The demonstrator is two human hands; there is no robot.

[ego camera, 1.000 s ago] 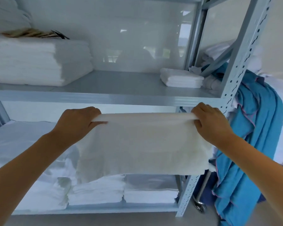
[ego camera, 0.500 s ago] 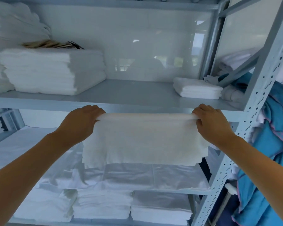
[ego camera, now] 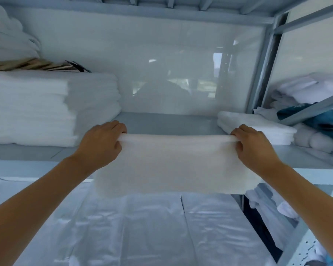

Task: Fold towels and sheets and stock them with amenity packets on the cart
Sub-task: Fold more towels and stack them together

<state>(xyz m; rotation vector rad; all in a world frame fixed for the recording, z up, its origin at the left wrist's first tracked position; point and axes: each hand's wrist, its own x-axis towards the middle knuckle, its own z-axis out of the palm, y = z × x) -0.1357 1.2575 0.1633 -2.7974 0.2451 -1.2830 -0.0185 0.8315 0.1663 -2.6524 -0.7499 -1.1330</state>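
A folded white towel (ego camera: pixel 173 164) is gripped at its top corners by the left hand (ego camera: pixel 99 144) and right hand (ego camera: pixel 253 147), stretched taut at the shelf (ego camera: pixel 167 123) front edge, presumably for flat stacking.

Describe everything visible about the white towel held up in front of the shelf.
The white towel looks like soft terry, folded double, its top fold pulled level and taut. The left hand and right hand each hold a top corner in a curled grip. It hangs in the air before the middle shelf; its lower edge is uneven.
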